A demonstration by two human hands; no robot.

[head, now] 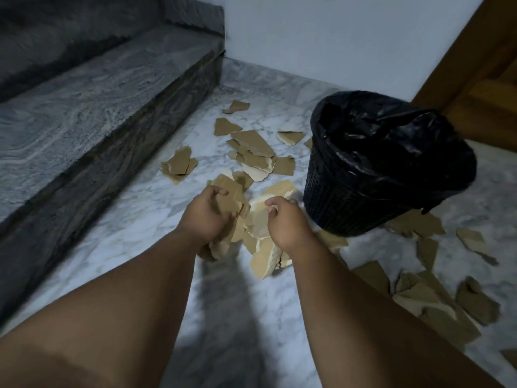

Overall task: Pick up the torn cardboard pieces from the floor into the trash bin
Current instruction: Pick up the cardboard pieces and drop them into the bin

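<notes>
- Two hands sit at the centre of my head-camera feed, reaching forward and down from bare forearms.
- The left hand [205, 217] has its fingers and thumb curled tight around the brown side of a bundle of torn cardboard [257, 219].
- The right hand [285, 222] clamps the pale side of the same bundle, fingers bent in over its top edge.
- I judge the two-handed squeeze is there so many loose scraps travel as one load without slipping out.
- The bundle hangs low above the marble floor [140, 233], just left of the trash bin [349, 203] and not yet over its mouth.
- The bin stands upright, its black liner [391, 141] folded over the rim, which keeps the opening wide for a drop from above.
- Scattered pieces [251, 152] lie on the floor beyond the hands, between the bin and a grey stone step [98, 107].
- More scraps [428, 298] lie to my right, some touching the bin's base.
- A wooden door [481, 79] shows behind the bin.
- By my reading the job is far from done: this load needs lifting up and right, over the rim.
</notes>
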